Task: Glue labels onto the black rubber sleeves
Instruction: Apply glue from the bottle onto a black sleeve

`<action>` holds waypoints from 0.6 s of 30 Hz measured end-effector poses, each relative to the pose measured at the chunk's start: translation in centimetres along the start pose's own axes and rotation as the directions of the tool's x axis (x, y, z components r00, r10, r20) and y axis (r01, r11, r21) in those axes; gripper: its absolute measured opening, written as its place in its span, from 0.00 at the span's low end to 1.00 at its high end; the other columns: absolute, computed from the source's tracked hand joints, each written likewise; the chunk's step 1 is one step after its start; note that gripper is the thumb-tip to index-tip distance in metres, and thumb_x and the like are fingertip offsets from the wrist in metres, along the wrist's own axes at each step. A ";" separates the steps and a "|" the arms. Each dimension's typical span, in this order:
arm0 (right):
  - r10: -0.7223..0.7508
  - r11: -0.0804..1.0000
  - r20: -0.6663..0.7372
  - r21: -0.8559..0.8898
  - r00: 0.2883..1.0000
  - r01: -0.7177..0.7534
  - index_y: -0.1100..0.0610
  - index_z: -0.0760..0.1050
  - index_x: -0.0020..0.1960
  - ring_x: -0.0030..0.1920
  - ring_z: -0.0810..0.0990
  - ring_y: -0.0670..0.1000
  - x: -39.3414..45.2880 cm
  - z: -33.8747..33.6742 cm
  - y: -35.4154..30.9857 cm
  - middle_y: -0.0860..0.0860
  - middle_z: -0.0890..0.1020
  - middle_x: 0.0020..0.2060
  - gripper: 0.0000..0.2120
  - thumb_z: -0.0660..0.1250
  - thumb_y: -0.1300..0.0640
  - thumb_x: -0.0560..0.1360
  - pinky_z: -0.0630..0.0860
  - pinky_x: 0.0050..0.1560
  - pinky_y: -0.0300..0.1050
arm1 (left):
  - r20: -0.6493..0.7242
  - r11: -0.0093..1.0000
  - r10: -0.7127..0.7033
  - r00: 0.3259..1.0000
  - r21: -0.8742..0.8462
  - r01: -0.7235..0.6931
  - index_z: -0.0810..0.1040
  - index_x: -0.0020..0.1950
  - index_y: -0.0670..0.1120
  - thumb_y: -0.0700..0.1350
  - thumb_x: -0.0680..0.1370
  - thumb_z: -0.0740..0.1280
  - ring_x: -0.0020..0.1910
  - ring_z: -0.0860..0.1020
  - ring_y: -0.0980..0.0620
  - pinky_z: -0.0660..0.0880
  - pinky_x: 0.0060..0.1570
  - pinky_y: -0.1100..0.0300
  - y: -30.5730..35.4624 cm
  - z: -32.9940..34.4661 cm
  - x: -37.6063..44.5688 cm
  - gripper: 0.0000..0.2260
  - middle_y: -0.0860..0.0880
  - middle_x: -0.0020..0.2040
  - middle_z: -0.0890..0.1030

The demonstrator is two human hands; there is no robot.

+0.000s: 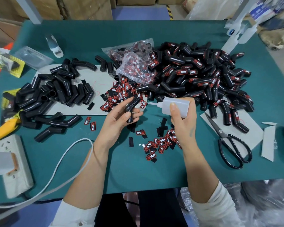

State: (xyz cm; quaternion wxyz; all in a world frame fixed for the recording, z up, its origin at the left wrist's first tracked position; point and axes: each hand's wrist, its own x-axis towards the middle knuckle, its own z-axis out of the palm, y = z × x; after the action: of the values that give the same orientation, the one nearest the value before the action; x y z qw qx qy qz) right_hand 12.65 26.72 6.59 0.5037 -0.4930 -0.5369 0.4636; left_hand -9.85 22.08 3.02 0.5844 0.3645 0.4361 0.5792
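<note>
Your left hand point(120, 118) grips a bent black rubber sleeve point(131, 106) above the green table point(138, 169), thumb across its near part and fingers curled behind it, so the sleeve stands tilted with its upper end leaning right. Your right hand point(184, 117) is clamped round a translucent glue bottle point(175, 106), thumb pressed on its near face. The bottle lies almost level and its thin nozzle point(152, 104) points left toward the upper part of the sleeve; whether the tip touches the rubber you cannot tell from here.

To the left, on a grey card sheet point(102, 76), lies a heap of unlabelled sleeves point(56, 94). To the far right sits a larger heap of labelled sleeves point(203, 76), red-and-black labels showing on many. Between the two heaps, just beyond your hands, are a clear plastic bag of labels point(134, 66) and a spill of loose labels point(120, 94). More loose labels point(161, 143) lie scattered near your right wrist. Black-handled scissors point(228, 141) rest to the right, partly on a second card sheet. At the near left are a power strip point(15, 163), a white cable point(69, 158) and a yellow utility knife point(3, 130).
</note>
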 end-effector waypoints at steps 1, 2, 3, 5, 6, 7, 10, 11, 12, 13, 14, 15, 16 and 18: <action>-0.003 1.000 0.006 -0.002 1.000 0.003 0.47 0.72 0.55 0.48 0.79 0.49 0.0 0.0 0.0 0.49 0.80 0.49 0.08 0.69 0.47 0.80 0.75 0.45 0.44 | 0.000 1.000 -0.001 1.000 0.001 0.001 0.70 0.77 0.46 0.38 0.83 0.62 0.64 0.83 0.40 0.80 0.63 0.51 0.0 0.0 0.0 0.21 0.45 0.59 0.85; -0.007 1.000 0.011 -0.005 1.000 0.007 0.46 0.72 0.55 0.48 0.79 0.48 0.0 0.1 -0.1 0.48 0.80 0.49 0.07 0.69 0.47 0.80 0.75 0.45 0.43 | 0.001 1.000 -0.002 1.000 0.000 0.002 0.70 0.77 0.46 0.38 0.83 0.62 0.64 0.83 0.40 0.80 0.63 0.52 0.0 0.1 0.0 0.21 0.45 0.59 0.86; -0.010 1.000 0.013 -0.006 1.000 0.010 0.45 0.73 0.54 0.48 0.79 0.48 -0.1 0.1 -0.1 0.47 0.80 0.49 0.07 0.69 0.47 0.80 0.75 0.45 0.43 | 0.000 1.000 -0.003 1.000 0.000 0.003 0.70 0.77 0.46 0.38 0.83 0.62 0.64 0.83 0.41 0.80 0.63 0.52 0.1 0.1 0.0 0.21 0.45 0.59 0.86; -0.006 1.000 0.010 -0.002 1.000 0.006 0.45 0.72 0.55 0.48 0.79 0.48 0.0 0.1 -0.1 0.48 0.80 0.49 0.07 0.69 0.47 0.80 0.75 0.45 0.44 | -0.004 1.000 -0.003 1.000 0.000 0.003 0.70 0.77 0.46 0.38 0.83 0.62 0.64 0.83 0.40 0.80 0.62 0.52 0.1 0.1 0.0 0.21 0.45 0.59 0.85; -0.003 1.000 0.009 -0.001 1.000 0.003 0.46 0.72 0.55 0.49 0.79 0.48 0.0 0.0 0.0 0.49 0.80 0.49 0.07 0.69 0.47 0.80 0.75 0.45 0.44 | -0.004 1.000 -0.003 1.000 0.000 0.003 0.70 0.77 0.45 0.38 0.83 0.62 0.64 0.83 0.40 0.80 0.62 0.52 0.1 0.1 0.0 0.21 0.45 0.59 0.85; -0.002 1.000 0.011 -0.001 1.000 0.002 0.46 0.72 0.55 0.48 0.79 0.48 0.0 0.0 0.0 0.49 0.80 0.49 0.07 0.69 0.47 0.80 0.75 0.45 0.44 | -0.003 1.000 -0.004 1.000 0.000 0.004 0.70 0.77 0.45 0.38 0.83 0.62 0.64 0.83 0.40 0.80 0.62 0.52 0.1 0.1 0.0 0.21 0.45 0.59 0.85; -0.004 1.000 0.020 -0.006 1.000 0.004 0.44 0.72 0.55 0.48 0.79 0.47 0.0 0.0 0.0 0.46 0.80 0.49 0.06 0.69 0.47 0.80 0.75 0.45 0.42 | -0.002 1.000 -0.002 1.000 0.000 0.002 0.70 0.78 0.45 0.38 0.83 0.62 0.64 0.83 0.40 0.80 0.64 0.50 0.0 0.1 0.0 0.21 0.45 0.59 0.85; -0.005 1.000 0.016 -0.006 1.000 0.005 0.45 0.72 0.55 0.48 0.79 0.47 0.0 0.0 0.0 0.47 0.80 0.49 0.07 0.69 0.47 0.80 0.75 0.45 0.43 | -0.002 1.000 -0.003 1.000 0.000 0.003 0.70 0.78 0.45 0.38 0.83 0.62 0.64 0.83 0.40 0.80 0.64 0.50 0.0 0.0 0.0 0.21 0.44 0.59 0.85; -0.006 1.000 0.011 -0.006 1.000 0.006 0.46 0.72 0.55 0.48 0.79 0.48 0.0 0.0 0.0 0.48 0.80 0.49 0.08 0.68 0.47 0.80 0.75 0.45 0.43 | -0.002 1.000 -0.003 1.000 -0.001 0.003 0.70 0.78 0.45 0.38 0.83 0.62 0.64 0.83 0.40 0.80 0.63 0.50 0.0 0.0 0.0 0.21 0.44 0.59 0.85; -0.007 1.000 0.011 -0.007 1.000 0.007 0.46 0.72 0.55 0.48 0.79 0.48 0.0 0.0 0.0 0.48 0.80 0.49 0.08 0.68 0.47 0.80 0.75 0.45 0.44 | -0.003 1.000 -0.003 1.000 -0.001 0.003 0.70 0.78 0.45 0.38 0.84 0.62 0.64 0.83 0.40 0.80 0.63 0.51 0.0 0.0 0.0 0.21 0.44 0.59 0.85; -0.008 1.000 0.014 -0.008 1.000 0.008 0.45 0.72 0.55 0.48 0.79 0.48 0.0 0.0 0.0 0.48 0.80 0.49 0.07 0.69 0.47 0.80 0.75 0.44 0.43 | -0.002 1.000 -0.003 1.000 0.000 0.003 0.70 0.78 0.45 0.38 0.84 0.62 0.64 0.83 0.40 0.80 0.63 0.51 0.0 0.0 0.0 0.21 0.44 0.59 0.85; -0.011 1.000 0.018 -0.006 1.000 0.011 0.44 0.73 0.54 0.48 0.79 0.48 0.0 0.1 0.0 0.47 0.80 0.49 0.06 0.69 0.47 0.80 0.75 0.44 0.43 | 0.001 1.000 -0.003 1.000 0.002 0.003 0.70 0.77 0.45 0.38 0.84 0.61 0.64 0.83 0.40 0.80 0.62 0.52 -0.1 0.0 0.0 0.21 0.45 0.59 0.85; -0.015 1.000 0.019 -0.002 1.000 0.015 0.42 0.73 0.54 0.48 0.79 0.47 0.0 0.1 0.0 0.46 0.80 0.48 0.06 0.69 0.47 0.80 0.75 0.44 0.42 | 0.002 1.000 -0.004 1.000 0.004 0.004 0.70 0.77 0.46 0.38 0.84 0.61 0.64 0.83 0.40 0.80 0.62 0.52 -0.1 0.0 0.0 0.21 0.45 0.59 0.85; -0.020 1.000 0.008 0.003 1.000 0.020 0.43 0.73 0.54 0.47 0.79 0.48 0.0 0.1 0.0 0.47 0.80 0.48 0.06 0.69 0.47 0.80 0.75 0.43 0.41 | 0.002 1.000 -0.003 1.000 0.006 0.003 0.70 0.77 0.46 0.38 0.84 0.61 0.64 0.83 0.40 0.80 0.63 0.51 -0.1 0.0 0.1 0.21 0.45 0.59 0.85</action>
State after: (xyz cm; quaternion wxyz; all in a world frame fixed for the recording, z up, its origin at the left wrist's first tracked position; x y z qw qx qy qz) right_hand 12.57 26.76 6.56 0.5070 -0.4851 -0.5429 0.4613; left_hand -9.83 22.17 2.88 0.5844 0.3662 0.4378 0.5768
